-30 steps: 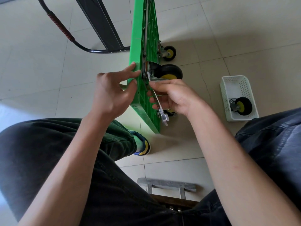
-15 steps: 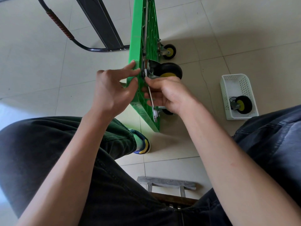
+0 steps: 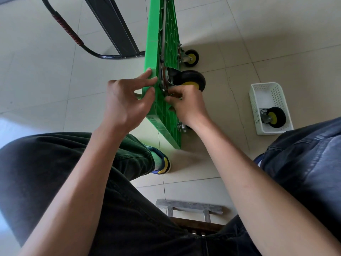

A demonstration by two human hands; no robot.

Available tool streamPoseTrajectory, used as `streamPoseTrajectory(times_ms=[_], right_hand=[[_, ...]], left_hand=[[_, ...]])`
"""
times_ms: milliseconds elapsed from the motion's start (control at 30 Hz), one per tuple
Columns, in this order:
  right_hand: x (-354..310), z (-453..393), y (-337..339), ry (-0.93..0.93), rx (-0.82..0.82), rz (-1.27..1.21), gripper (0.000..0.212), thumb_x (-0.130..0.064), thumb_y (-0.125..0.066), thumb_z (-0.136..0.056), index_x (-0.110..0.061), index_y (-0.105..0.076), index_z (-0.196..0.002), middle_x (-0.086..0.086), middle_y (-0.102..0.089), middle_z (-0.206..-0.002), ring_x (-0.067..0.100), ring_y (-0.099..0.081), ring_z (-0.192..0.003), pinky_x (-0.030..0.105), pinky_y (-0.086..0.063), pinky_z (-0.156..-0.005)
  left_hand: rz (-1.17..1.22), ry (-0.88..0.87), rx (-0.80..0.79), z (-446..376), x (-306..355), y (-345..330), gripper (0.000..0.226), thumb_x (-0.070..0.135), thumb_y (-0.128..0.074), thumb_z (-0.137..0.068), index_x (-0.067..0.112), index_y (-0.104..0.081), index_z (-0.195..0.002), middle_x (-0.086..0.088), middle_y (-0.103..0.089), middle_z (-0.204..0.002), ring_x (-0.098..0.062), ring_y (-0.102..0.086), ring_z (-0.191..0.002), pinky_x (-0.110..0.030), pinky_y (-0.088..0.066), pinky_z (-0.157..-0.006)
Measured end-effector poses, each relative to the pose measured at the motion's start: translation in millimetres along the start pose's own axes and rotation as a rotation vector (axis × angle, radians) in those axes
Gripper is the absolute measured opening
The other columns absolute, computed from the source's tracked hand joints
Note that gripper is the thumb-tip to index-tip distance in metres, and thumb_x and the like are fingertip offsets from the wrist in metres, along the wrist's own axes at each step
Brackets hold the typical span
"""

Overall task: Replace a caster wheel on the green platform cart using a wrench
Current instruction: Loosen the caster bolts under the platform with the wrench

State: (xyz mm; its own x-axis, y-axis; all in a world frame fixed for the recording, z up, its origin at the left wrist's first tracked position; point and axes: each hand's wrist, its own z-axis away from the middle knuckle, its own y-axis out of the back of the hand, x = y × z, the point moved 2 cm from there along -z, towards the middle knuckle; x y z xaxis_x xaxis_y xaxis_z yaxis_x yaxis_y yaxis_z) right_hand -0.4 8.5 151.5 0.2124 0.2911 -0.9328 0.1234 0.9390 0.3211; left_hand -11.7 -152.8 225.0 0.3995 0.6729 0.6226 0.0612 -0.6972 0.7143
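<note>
On the tiled floor, a person's left hand (image 3: 127,100) steadies the upended green plastic platform cart (image 3: 166,43) with straight fingers; the right hand (image 3: 186,102), fingers curled, pinches at the mounting plate of the black-and-yellow caster wheel (image 3: 190,80), where an unseen, poorly seated wrench could slip off.

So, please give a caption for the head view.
Both hands work at a caster on the tipped green cart.

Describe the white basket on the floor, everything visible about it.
The white basket is a small rectangular bin that looks like plastic, its walls perforated with rows of small holes and its rim smooth. It sits upright on the tiled floor, to the right of the upended green cart and apart from it. Inside, at its near end, lies a loose caster wheel: black tyre, yellow hub, metal bracket. Neither hand touches the basket.
</note>
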Motion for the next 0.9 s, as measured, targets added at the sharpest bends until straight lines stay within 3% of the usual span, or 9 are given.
streamPoseTrajectory(times_ms=[67, 133, 200, 333, 433, 500, 633, 767, 900], right_hand=[[2.8, -2.3, 0.8, 0.100, 0.039, 0.065, 0.025, -0.006, -0.070, -0.092, -0.009, -0.076, -0.116, 0.005, -0.077, -0.108, 0.016, -0.070, -0.099, 0.023, -0.053, -0.089], [3.2, -3.2, 2.4, 0.165, 0.060, 0.116, 0.025, -0.002, -0.067, -0.092, -0.009, -0.077, -0.115, 0.003, -0.077, -0.106, 0.002, -0.066, -0.089, 0.003, -0.043, -0.076], [4.0, -3.4, 2.3, 0.195, 0.068, 0.143, 0.026, 0.000, -0.066, -0.092, -0.009, -0.078, -0.113, 0.003, -0.078, -0.103, -0.005, -0.061, -0.082, -0.002, -0.039, -0.069], [5.1, -3.1, 2.1, 0.186, 0.081, 0.201, 0.027, -0.002, -0.066, -0.093, -0.012, -0.077, -0.116, 0.003, -0.078, -0.104, 0.002, -0.065, -0.085, 0.005, -0.042, -0.070], [4.4, -0.8, 8.9, 0.098, 0.056, 0.237, 0.027, -0.008, -0.070, -0.093, -0.015, -0.076, -0.119, 0.004, -0.077, -0.109, 0.019, -0.069, -0.098, 0.026, -0.052, -0.084], [4.1, 1.0, 15.1, 0.027, 0.004, 0.205, 0.026, -0.013, -0.073, -0.093, -0.015, -0.076, -0.119, 0.005, -0.076, -0.109, 0.021, -0.069, -0.098, 0.031, -0.054, -0.086], [3.5, 5.4, 23.1, -0.177, -0.198, -0.062, 0.029, -0.016, -0.076, -0.091, -0.008, -0.072, -0.119, 0.013, -0.074, -0.105, 0.026, -0.075, -0.081, 0.041, -0.063, -0.070], [-7.7, 12.2, 24.5, -0.381, -0.354, -0.542, 0.014, -0.006, -0.071, -0.093, 0.001, -0.068, -0.104, 0.015, -0.070, -0.090, 0.029, -0.073, -0.066, 0.041, -0.061, -0.056], [-15.8, 13.0, 26.4, -0.404, -0.367, -0.682, 0.006, -0.008, -0.068, -0.094, -0.002, -0.069, -0.096, 0.011, -0.070, -0.083, 0.020, -0.070, -0.059, 0.033, -0.059, -0.052]], left_hand=[[0.013, 0.002, -0.006, -0.3, -0.4, 0.0, 0.027, 0.026, -0.064, -0.087, 0.035, -0.076, -0.110, 0.006, -0.069, -0.129, -0.045, -0.072, -0.073, -0.049, -0.062, -0.060], [0.028, 0.005, -0.012, -0.4, -1.3, 0.0, 0.027, 0.027, -0.064, -0.087, 0.038, -0.075, -0.110, 0.007, -0.068, -0.130, -0.047, -0.072, -0.076, -0.050, -0.062, -0.061], [0.043, 0.002, -0.009, -0.3, -1.9, -0.4, 0.027, 0.026, -0.065, -0.087, 0.039, -0.074, -0.109, 0.006, -0.068, -0.130, -0.048, -0.072, -0.081, -0.051, -0.062, -0.062], [0.052, -0.008, -0.008, -0.3, -2.5, -0.5, 0.027, 0.027, -0.065, -0.087, 0.039, -0.074, -0.110, 0.005, -0.068, -0.130, -0.034, -0.072, -0.074, -0.052, -0.062, -0.062], [0.043, -0.011, -0.009, 0.5, -1.2, -0.1, 0.026, 0.026, -0.065, -0.088, 0.037, -0.075, -0.110, 0.005, -0.068, -0.130, -0.045, -0.073, -0.077, -0.050, -0.062, -0.063], [0.034, -0.010, -0.006, 0.9, -0.1, 0.1, 0.026, 0.025, -0.065, -0.088, 0.033, -0.076, -0.111, 0.004, -0.068, -0.130, -0.048, -0.072, -0.080, -0.049, -0.062, -0.064], [0.032, 0.000, -0.007, 1.0, -0.4, 0.1, 0.027, 0.025, -0.065, -0.088, 0.028, -0.078, -0.112, 0.002, -0.068, -0.131, -0.047, -0.072, -0.083, -0.049, -0.062, -0.063], [0.045, 0.000, 0.002, 2.7, 1.3, 0.9, 0.028, 0.020, -0.065, -0.088, 0.021, -0.078, -0.113, -0.001, -0.068, -0.130, -0.018, -0.077, -0.088, -0.037, -0.064, -0.071], [0.054, -0.003, 0.014, 1.8, 1.6, 1.1, 0.029, 0.017, -0.066, -0.088, 0.017, -0.078, -0.114, -0.002, -0.068, -0.129, 0.007, -0.070, -0.094, -0.028, -0.063, -0.076]])
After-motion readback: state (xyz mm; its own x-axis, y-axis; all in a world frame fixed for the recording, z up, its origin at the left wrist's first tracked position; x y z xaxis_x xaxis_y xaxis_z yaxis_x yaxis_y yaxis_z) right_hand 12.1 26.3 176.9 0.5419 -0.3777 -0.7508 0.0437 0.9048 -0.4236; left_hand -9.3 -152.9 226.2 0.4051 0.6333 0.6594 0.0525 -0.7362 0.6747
